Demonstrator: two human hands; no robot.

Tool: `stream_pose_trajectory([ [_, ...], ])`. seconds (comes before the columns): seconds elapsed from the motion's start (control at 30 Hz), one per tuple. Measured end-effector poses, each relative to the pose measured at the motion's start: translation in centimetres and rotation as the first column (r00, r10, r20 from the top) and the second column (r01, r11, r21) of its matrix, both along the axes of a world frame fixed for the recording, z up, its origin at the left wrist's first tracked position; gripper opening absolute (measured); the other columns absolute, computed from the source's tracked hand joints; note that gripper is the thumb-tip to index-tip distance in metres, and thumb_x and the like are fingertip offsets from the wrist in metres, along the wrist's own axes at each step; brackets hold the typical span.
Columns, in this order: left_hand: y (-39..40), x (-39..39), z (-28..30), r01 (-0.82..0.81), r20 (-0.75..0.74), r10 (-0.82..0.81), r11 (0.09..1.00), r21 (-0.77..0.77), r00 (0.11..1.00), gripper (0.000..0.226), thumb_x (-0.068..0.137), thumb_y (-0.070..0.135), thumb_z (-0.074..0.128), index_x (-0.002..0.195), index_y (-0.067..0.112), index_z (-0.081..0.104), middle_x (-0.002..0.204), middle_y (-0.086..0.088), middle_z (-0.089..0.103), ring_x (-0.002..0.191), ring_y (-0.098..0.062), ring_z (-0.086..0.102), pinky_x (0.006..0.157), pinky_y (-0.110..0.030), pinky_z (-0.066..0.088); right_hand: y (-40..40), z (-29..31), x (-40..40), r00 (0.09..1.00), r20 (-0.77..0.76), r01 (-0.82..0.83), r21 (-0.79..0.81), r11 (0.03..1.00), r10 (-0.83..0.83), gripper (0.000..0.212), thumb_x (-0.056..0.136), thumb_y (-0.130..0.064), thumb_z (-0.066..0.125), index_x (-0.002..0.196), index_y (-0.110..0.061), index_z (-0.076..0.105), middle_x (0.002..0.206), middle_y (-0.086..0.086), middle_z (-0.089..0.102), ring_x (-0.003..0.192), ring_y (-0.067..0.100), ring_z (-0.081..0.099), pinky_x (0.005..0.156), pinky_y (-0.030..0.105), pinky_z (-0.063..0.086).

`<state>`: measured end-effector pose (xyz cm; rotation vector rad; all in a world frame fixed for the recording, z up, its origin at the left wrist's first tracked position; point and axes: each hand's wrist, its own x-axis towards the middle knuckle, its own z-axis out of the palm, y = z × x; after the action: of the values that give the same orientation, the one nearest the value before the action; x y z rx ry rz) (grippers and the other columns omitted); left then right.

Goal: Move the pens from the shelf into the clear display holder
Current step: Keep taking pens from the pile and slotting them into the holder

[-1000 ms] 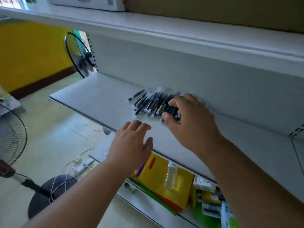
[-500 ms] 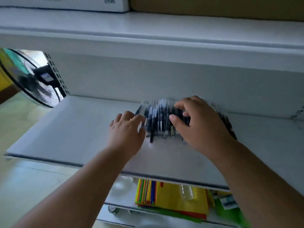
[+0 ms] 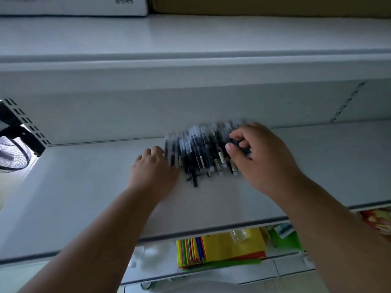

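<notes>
A loose heap of dark-barrelled pens with clear caps and pale labels (image 3: 201, 153) lies on the white metal shelf (image 3: 84, 197), toward its far side, close to the pale back panel. They lie roughly side by side, running near to far, a few sticking out toward the near edge; the picture is blurred there, so I cannot count them.

The left hand (image 3: 152, 168) rests palm down on the shelf at the left edge of the heap, fingers bent and their tips touching the outermost pens; it has nothing gripped that I can see. The right hand (image 3: 260, 157) sits over the right side of the heap, fingers curled, thumb and forefinger pinching a few of the dark pens.

On the lower shelf, near and right, lies a stack of bright yellow and multicoloured sheets (image 3: 222, 246) with a small clear plastic bottle (image 3: 238, 235) on top. At the far left a black-grilled fan (image 3: 12, 153) shows past the shelf end. Above, on the top shelf, sits a white carton with a printed code (image 3: 84, 5).
</notes>
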<state>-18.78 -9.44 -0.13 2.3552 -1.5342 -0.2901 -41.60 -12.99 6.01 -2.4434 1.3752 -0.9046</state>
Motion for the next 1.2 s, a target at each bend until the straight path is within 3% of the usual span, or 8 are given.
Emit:
stream_pose_trajectory([
  [0.17,-0.3,-0.7,0.2,0.005,0.174,-0.012,0.999,0.041,0.985,0.026,0.088,0.035,0.053,0.095,0.011,0.046,0.104,-0.015,0.063,0.093,-0.035,0.058,0.069,-0.032,0.037,0.0,0.3,0.0,0.999,0.040,0.013,-0.004,1.000,-0.013,0.022,0.092,-0.034,0.057,0.106,-0.019,0.063,0.100,-0.006,0.058,0.089,0.011,0.056,0.074,0.030,0.046],
  [0.33,-1.1,-0.4,1.1,-0.013,0.199,-0.011,0.993,0.115,0.980,0.020,0.091,0.032,0.051,0.093,0.013,0.055,0.072,0.000,0.046,0.073,-0.026,0.050,0.063,-0.029,0.039,0.3,0.5,-0.2,1.000,0.026,0.006,-0.035,0.999,-0.005,0.018,0.095,-0.027,0.055,0.104,-0.015,0.064,0.099,-0.001,0.061,0.088,0.016,0.057,0.076,0.032,0.048],
  [0.47,-0.5,-0.1,0.9,-0.003,0.163,-0.012,0.995,0.097,0.987,0.023,0.096,0.031,0.042,0.091,0.011,0.052,0.069,0.000,0.039,0.066,-0.023,0.044,0.057,-0.030,0.032,0.3,0.3,-0.6,1.000,0.021,0.010,-0.027,1.000,-0.009,0.018,0.096,-0.027,0.055,0.106,-0.015,0.064,0.100,-0.003,0.060,0.087,0.013,0.056,0.075,0.027,0.044],
  [0.63,2.4,-1.7,1.0,-0.065,-0.260,-0.018,0.950,-0.304,0.965,0.024,0.098,0.022,0.040,0.079,0.009,0.047,0.071,-0.009,0.054,0.061,-0.025,0.048,0.052,-0.038,0.036,-0.4,-0.3,-1.6,0.995,0.038,0.085,0.044,0.995,-0.087,0.019,0.094,-0.029,0.059,0.109,-0.018,0.063,0.097,-0.007,0.058,0.082,0.008,0.053,0.073,0.026,0.041],
  [0.77,4.4,-4.8,1.6,-0.122,-0.552,-0.165,0.887,-0.446,0.817,0.032,0.094,0.034,0.035,0.079,0.010,0.050,0.063,-0.007,0.058,0.056,-0.020,0.052,0.050,-0.036,0.040,-1.0,-2.2,-1.8,0.988,-0.026,0.155,0.144,0.977,-0.153,0.017,0.091,-0.030,0.064,0.104,-0.019,0.062,0.088,-0.010,0.058,0.079,0.011,0.056,0.073,0.030,0.049],
  [0.87,5.2,-5.7,2.1,-0.118,-0.592,-0.224,0.867,-0.483,0.774,0.024,0.100,0.016,0.039,0.080,0.011,0.053,0.063,-0.006,0.059,0.054,-0.009,0.049,0.050,-0.018,0.037,-0.8,-3.6,-1.1,0.978,-0.149,0.177,0.235,0.956,-0.145,0.016,0.091,-0.034,0.062,0.099,-0.020,0.060,0.088,-0.009,0.061,0.082,0.014,0.060,0.075,0.031,0.051],
  [0.97,5.4,-5.9,2.1,-0.144,-0.673,-0.271,0.858,-0.494,0.688,0.023,0.102,0.008,0.039,0.086,0.015,0.054,0.064,-0.001,0.060,0.059,-0.022,0.054,0.061,-0.030,0.042,-0.5,-4.5,-0.3,0.964,-0.213,0.207,0.234,0.950,-0.158,0.017,0.090,-0.036,0.064,0.099,-0.021,0.063,0.092,-0.006,0.062,0.082,0.015,0.061,0.075,0.031,0.052],
  [1.2,5.8,-6.0,1.7,-0.173,-0.778,-0.272,0.884,-0.435,0.566,0.024,0.102,0.001,0.036,0.090,0.015,0.051,0.071,0.004,0.067,0.059,-0.019,0.050,0.065,-0.042,0.044,-0.3,-4.4,0.9,0.924,-0.318,0.298,0.250,0.921,-0.212,0.008,0.093,-0.022,0.057,0.087,-0.017,0.055,0.071,-0.003,0.053,0.064,0.015,0.050,0.050,0.022,0.030],
])
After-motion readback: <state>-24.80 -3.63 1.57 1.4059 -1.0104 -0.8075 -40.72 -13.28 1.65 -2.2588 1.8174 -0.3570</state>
